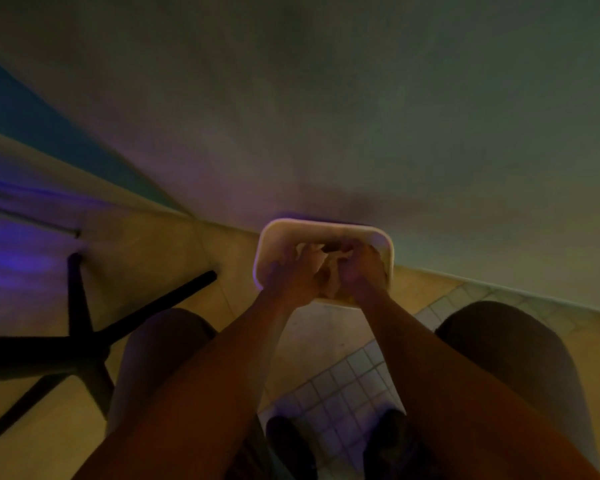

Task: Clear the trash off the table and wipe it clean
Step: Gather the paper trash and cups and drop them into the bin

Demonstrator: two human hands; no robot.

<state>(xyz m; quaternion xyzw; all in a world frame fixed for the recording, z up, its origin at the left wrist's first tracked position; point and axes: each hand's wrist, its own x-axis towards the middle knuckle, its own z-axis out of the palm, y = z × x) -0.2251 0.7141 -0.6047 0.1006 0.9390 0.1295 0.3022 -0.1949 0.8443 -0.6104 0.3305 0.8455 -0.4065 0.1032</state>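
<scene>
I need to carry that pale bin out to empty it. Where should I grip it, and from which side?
Grip the bin by its rim, probably at the two short ends, coming from above: the mouth faces up and the rounded rectangular lip is exposed. Both hands are holding crumpled paper over it now.

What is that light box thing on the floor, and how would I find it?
Find the wall where it meets the floor; the pale bin with rounded corners stands there. Left hand and right hand hold crumpled paper over it. It is the only light-coloured container; the black table base is dark.
</scene>
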